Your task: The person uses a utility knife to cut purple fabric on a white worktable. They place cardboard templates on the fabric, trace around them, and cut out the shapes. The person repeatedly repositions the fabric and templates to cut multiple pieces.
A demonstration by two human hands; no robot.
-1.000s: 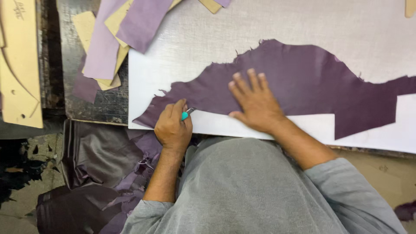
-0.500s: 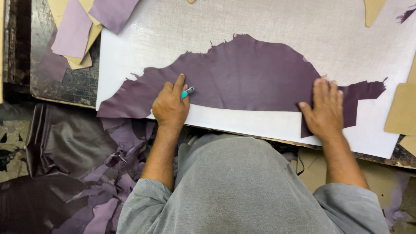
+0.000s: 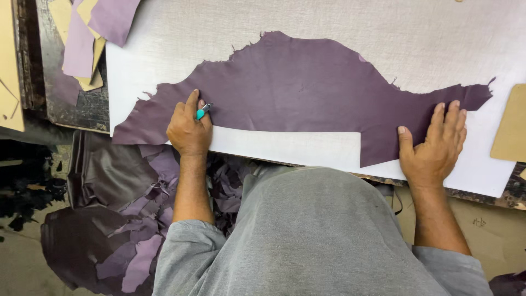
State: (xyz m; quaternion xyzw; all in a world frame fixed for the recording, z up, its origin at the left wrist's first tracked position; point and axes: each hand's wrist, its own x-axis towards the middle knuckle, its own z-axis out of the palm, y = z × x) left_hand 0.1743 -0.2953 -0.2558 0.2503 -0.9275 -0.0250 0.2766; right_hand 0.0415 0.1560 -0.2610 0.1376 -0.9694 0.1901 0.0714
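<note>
While the left hand is closed in a fist around a small knife with a teal handle, its tip rests on the purple leather; the leather lies to the right of this hand, with its long axis running left to right across the white board; the straight cut edge also runs to the right; the right hand is wide open, flat on the far right end of the leather, holding nothing; purple scraps lie on the floor below.
</note>
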